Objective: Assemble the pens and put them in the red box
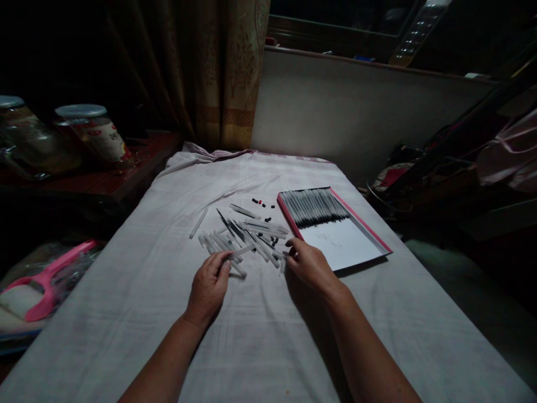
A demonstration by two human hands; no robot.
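My left hand (pixel 210 285) pinches a translucent pen barrel (pixel 243 252) between thumb and fingers, its free end pointing right over the pile. My right hand (pixel 308 263) is at the pile's right edge, fingers drawn together by a small clear piece (pixel 282 267); what they grip is too small to make out. Between and beyond the hands lies a loose heap of clear pen barrels (pixel 266 225) and thin dark refills (pixel 229 224). Small black plugs (pixel 268 219) are scattered among and behind them. To the right, a shallow pink-edged box (pixel 356 240) holds a row of pens (pixel 312 207) with black ends.
A pale checked cloth (pixel 247 336) covers the table. One barrel (pixel 198 222) lies apart on the left. Lidded jars (pixel 96 134) stand on a dark red side table (pixel 138 168). A pink-handled object (pixel 50 280) is at lower left. A curtain (pixel 226 73) hangs behind.
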